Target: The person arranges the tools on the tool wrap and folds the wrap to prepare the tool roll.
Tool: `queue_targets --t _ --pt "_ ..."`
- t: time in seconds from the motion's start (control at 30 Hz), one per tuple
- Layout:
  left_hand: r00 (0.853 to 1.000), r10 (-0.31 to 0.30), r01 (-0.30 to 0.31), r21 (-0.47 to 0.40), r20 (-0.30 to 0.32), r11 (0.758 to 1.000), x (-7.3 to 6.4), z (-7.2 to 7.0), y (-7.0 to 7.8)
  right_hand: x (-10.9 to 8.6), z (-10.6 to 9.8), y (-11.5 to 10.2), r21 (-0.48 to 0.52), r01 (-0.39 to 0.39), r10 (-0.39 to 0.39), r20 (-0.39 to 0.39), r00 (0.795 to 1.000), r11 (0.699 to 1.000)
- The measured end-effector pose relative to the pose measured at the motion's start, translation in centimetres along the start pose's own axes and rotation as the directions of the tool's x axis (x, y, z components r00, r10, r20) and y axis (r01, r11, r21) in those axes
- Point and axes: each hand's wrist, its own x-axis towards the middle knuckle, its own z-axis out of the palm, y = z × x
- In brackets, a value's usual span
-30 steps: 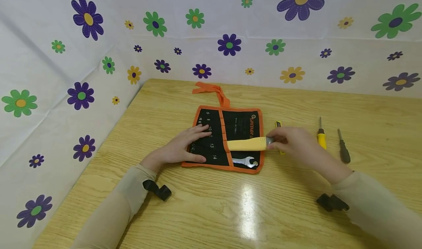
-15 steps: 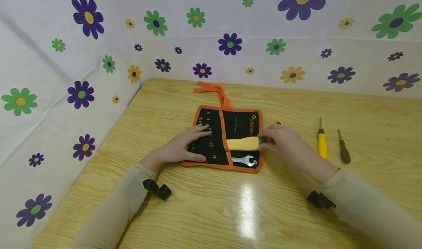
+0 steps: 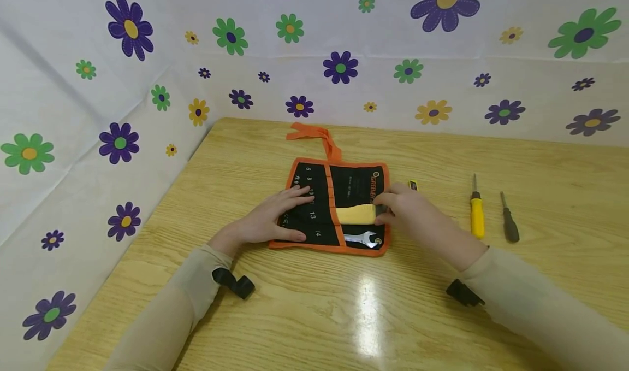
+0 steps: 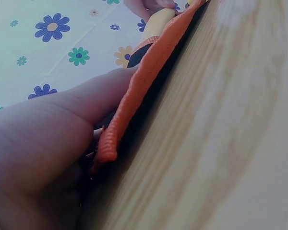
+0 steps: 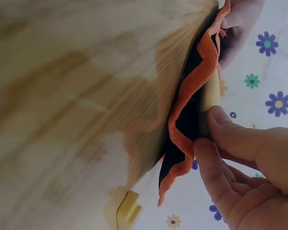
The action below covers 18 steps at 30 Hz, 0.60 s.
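Note:
A black tool pouch [image 3: 354, 182] with orange edging and printed numbers lies flat. My left hand [image 3: 275, 212] rests on its numbered side, fingers extended and spread; in the left wrist view the thumb [image 4: 101, 98] lies along the orange edge. With thumb and fingertips, my right hand [image 3: 410, 212] pinches the dark grey end of a tool with a thick pale yellow handle [image 3: 355, 215]. The tool's other end is hidden in a pocket. In the right wrist view the grip on this grey end [image 5: 204, 125] shows closely. An open-end wrench [image 3: 362, 239] sits in the neighbouring pocket.
On the right lie a yellow screwdriver [image 3: 476, 215] and a dark-handled screwdriver [image 3: 509, 226]. A small yellow and black item [image 3: 413, 184] is partly hidden behind my right hand. The orange tie [image 3: 321, 136] stretches from the pouch's far edge. A flowered cloth [image 3: 275, 54] stands behind the wooden table [image 3: 304, 316].
My right hand has moved left, and the yellow-handled tool has slid deeper into the pouch pocket. The left hand has stayed in place on the pouch.

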Motion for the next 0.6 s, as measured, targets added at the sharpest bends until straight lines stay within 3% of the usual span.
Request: queue_targets --t 0.6 --pt "1.0 -0.004 0.004 -0.011 0.006 1.0 0.0 0.0 0.0 1.8 1.0 -0.9 -0.055 -0.03 0.037 0.123 0.992 0.998"
